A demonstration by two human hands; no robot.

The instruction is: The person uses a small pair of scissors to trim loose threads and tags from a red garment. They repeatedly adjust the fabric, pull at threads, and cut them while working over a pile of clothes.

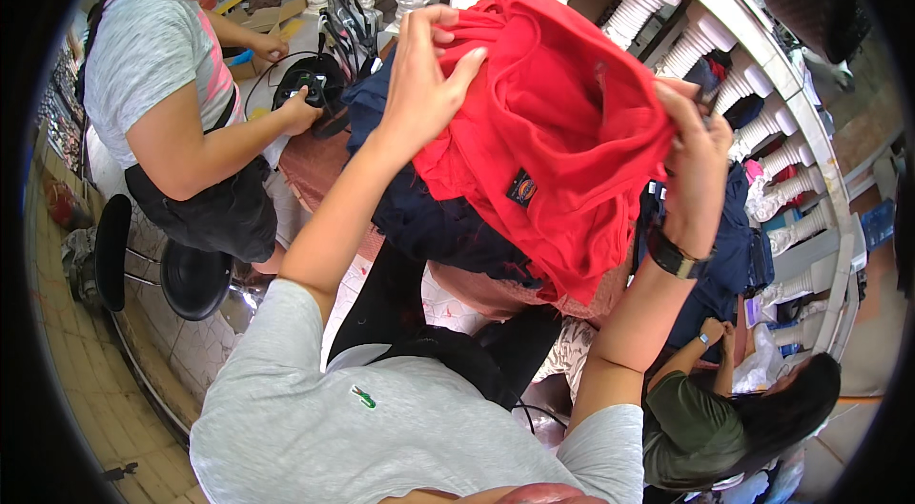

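A red garment [562,189] with a small dark patch is stretched between my hands, its wide opening facing up and to the right. My left hand [429,75] grips gathered cloth at its upper left edge, the thumb held apart on top. On the right, my right hand [694,146] pinches the rim of the opening; part of its fingers hides behind the cloth. Beneath the red garment lie dark navy garments [438,227], piled on a table with a brownish-pink cover [477,287].
At left a person [162,94] stands holding a black device [310,89], near a black stool [193,280]. Another person [701,418] in dark green sits at lower right beside more navy garments [705,285]. A white balustrade [648,3] curves along the far side.
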